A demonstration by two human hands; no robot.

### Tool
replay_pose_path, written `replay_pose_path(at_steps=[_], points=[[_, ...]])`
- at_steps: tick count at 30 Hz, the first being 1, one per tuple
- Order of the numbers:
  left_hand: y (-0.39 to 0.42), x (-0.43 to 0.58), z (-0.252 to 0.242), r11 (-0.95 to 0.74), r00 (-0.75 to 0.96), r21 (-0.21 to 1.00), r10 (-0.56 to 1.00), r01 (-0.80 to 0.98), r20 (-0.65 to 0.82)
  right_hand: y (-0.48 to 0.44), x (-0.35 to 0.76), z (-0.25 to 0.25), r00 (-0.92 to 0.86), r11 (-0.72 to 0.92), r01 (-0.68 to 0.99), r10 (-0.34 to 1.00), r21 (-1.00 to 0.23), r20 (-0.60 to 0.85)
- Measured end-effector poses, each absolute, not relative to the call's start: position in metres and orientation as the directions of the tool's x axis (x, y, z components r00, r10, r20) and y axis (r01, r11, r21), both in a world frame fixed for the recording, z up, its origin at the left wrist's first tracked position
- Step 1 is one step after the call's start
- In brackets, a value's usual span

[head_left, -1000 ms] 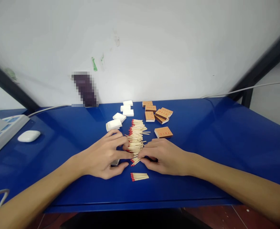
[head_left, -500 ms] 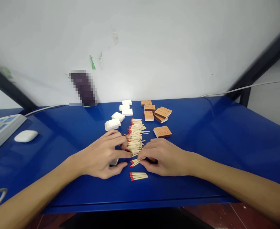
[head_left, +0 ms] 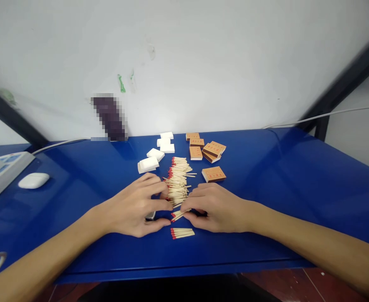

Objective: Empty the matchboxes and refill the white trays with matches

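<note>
A heap of red-tipped matches lies in the middle of the blue table. My left hand rests at the heap's left side, fingers curled, covering a small box of which only a corner shows. My right hand sits at the heap's near right end and pinches a few matches between thumb and fingers. A small neat bundle of matches lies on the table just in front of both hands.
White inner trays lie behind the heap on the left, orange matchbox sleeves on the right. A white earbud case and a grey device sit far left. Cables run along the wall.
Both hands stay almost still at the heap. My right fingers have drawn a few matches slightly out of the near end of the heap.
</note>
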State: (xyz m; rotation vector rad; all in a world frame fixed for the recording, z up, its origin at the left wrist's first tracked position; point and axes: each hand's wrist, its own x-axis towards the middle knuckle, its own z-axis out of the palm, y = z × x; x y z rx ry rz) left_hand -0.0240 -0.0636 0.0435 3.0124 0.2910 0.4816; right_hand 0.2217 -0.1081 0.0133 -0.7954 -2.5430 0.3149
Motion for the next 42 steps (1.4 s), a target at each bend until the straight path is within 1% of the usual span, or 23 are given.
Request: replay_pose_path(at_steps=[4,14,22,27,30,36,42], points=[[-0.0633,-0.0231,0.0429,-0.980,0.929,0.085,0.197,0.179,0.314,-0.1083,0.2232,0.0161,-0.750,0.805,0.482,0.583,-0.346,0.313],[-0.0640,-0.0211,0.0402,-0.980,0.930,0.075,0.200,0.186,0.309,-0.1089,0.2215,0.0161,-0.720,0.781,0.500,0.615,-0.373,0.322],[-0.0645,-0.0214,0.0382,-0.985,0.932,0.046,0.171,0.165,0.318,-0.1079,0.2217,0.0149,-0.715,0.775,0.494,0.620,-0.395,0.322],[-0.0658,-0.0205,0.0380,-0.987,0.928,0.033,0.160,0.158,0.338,-0.1088,0.2214,0.0147,-0.721,0.784,0.490,0.610,-0.381,0.328],[-0.0667,-0.0200,0.0398,-0.987,0.927,0.040,0.158,0.154,0.341,-0.1097,0.2215,0.0159,-0.712,0.775,0.497,0.622,-0.391,0.326],[-0.0671,-0.0211,0.0426,-0.983,0.926,0.100,0.177,0.152,0.332,-0.1089,0.2238,0.0183,-0.675,0.733,0.563,0.675,-0.382,0.298],[-0.0664,-0.0207,0.0398,-0.987,0.928,0.074,0.157,0.140,0.339,-0.1077,0.2233,0.0159,-0.675,0.738,0.567,0.671,-0.365,0.307]])
